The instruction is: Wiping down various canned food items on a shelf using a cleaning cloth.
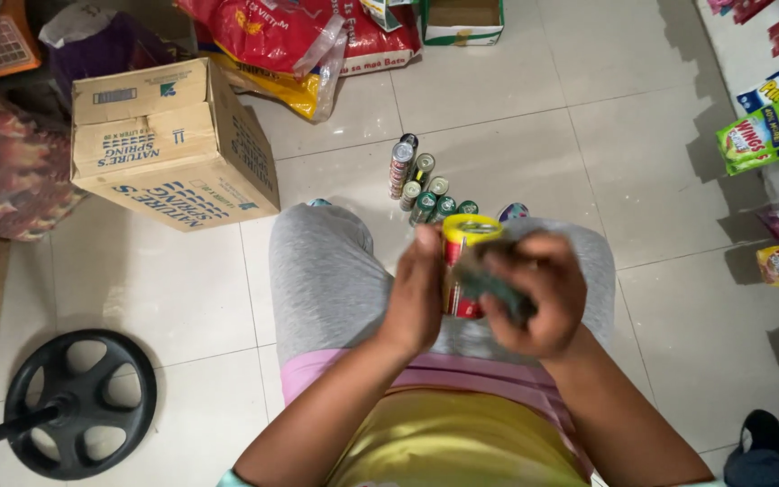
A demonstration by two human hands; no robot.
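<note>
The left hand (416, 293) wraps its fingers around the side of a red-and-yellow can (462, 266), holding it upright over the lap, long axis vertical and yellow lid facing up toward the camera. The right hand (534, 293), just right of the can, closes on a dark cloth (490, 281) pressed against its wall. A row of small cans (426, 188) stands on the tiled floor (516, 126) beyond the knees.

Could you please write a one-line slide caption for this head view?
Left hand holds a yellow-lidded red can while right hand presses a dark cloth against it, above small cans on white floor tiles.
</note>
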